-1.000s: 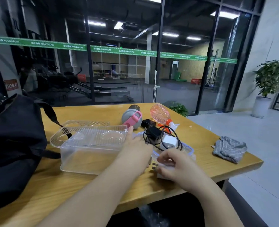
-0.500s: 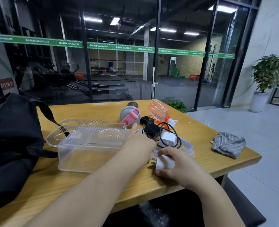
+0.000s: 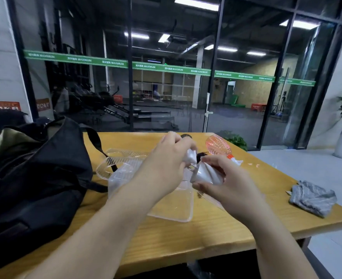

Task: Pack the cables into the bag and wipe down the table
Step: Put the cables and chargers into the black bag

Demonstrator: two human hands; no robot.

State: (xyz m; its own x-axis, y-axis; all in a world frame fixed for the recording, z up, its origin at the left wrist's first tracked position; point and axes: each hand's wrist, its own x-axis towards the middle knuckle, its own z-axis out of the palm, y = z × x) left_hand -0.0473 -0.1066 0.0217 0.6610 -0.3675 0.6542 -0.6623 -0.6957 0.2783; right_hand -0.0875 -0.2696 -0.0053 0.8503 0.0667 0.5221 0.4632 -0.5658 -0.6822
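- White plastic charger plug (image 3: pixel 205 175) held above clear plastic storage box (image 3: pixel 172 206); long axis slanting up-left, metal prongs toward left hand (image 3: pixel 164 168).
- Cable hidden behind hands.
- Right hand (image 3: pixel 224 184) fingers curled round plug; left pinching small white piece (image 3: pixel 191 157).
- Black fabric backpack (image 3: pixel 33 178) left, crumpled grey cloth (image 3: pixel 312 198) right on wooden table (image 3: pixel 186 242).

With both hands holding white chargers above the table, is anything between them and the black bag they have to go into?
Nothing visible blocks the way. The left hand and right hand hold the white chargers above the clear plastic box; the black bag lies to the left, its top gaping open. Only its strap and the box's lid lie low in between.
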